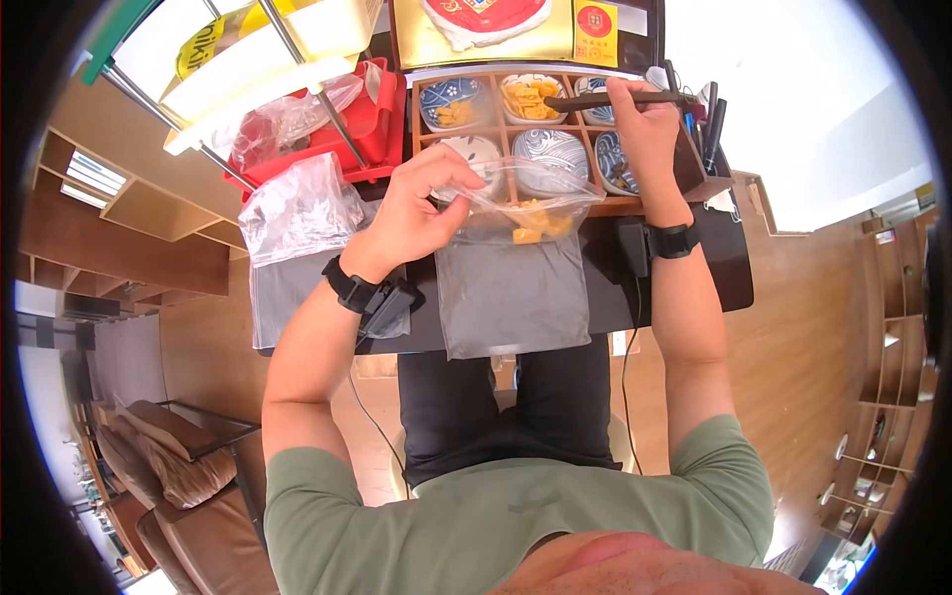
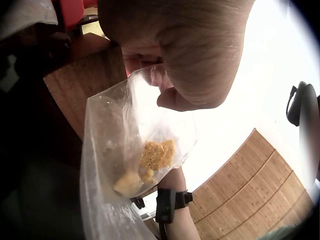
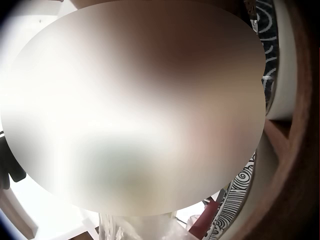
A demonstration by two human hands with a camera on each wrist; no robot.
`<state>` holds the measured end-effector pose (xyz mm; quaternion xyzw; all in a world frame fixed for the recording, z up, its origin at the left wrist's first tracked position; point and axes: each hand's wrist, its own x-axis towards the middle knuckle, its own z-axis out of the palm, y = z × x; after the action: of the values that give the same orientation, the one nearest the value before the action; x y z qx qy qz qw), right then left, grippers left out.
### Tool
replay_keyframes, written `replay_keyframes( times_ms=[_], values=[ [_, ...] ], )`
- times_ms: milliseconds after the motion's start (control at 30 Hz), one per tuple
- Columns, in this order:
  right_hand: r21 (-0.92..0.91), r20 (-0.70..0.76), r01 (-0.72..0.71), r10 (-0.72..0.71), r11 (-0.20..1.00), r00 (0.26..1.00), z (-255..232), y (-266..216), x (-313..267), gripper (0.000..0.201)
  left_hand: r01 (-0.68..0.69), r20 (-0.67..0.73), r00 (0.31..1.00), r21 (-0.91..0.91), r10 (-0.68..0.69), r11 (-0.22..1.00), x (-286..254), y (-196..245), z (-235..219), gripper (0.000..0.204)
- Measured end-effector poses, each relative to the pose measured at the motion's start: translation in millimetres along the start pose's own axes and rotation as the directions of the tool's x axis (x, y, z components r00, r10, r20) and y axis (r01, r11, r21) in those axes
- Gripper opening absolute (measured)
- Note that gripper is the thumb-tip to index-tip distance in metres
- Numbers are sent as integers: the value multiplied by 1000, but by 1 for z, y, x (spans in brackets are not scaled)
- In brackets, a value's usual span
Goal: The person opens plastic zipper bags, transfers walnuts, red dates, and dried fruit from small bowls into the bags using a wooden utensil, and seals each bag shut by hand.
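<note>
My left hand pinches the top edge of a clear plastic bag. Yellow crisp pieces lie inside the bag, which hangs in front of a compartmented wooden box. My right hand grips a long, slim, dark brown utensil. Its far end is at the yellow chips in the patterned bowl of the box's back row. Most of the right wrist view is blurred out, hiding the right hand there.
Other patterned bowls fill the box's compartments. A red basket and a crumpled clear bag are to the left, below a white rack. Pens stand at the box's right. Behind the box is a gold package.
</note>
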<state>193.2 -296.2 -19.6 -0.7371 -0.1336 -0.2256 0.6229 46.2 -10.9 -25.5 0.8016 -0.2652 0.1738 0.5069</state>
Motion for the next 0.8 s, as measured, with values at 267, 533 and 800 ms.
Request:
replay_keyframes(
  times_ms=[267,533,800],
  values=[
    [-123,4,-61,62,991,998,5,-7,-5,32,-47,-4,999,12,47,999,0,-2,0,27],
    [-128,10,5,-4,992,1000,13,2,-5,31,-39,-4,999,4,39,999,0,-2,1,27],
    [-211,4,148,-150,966,989,21,-8,-10,28,-29,-1,1000,5,29,1000,0,-1,1,26]
  ],
)
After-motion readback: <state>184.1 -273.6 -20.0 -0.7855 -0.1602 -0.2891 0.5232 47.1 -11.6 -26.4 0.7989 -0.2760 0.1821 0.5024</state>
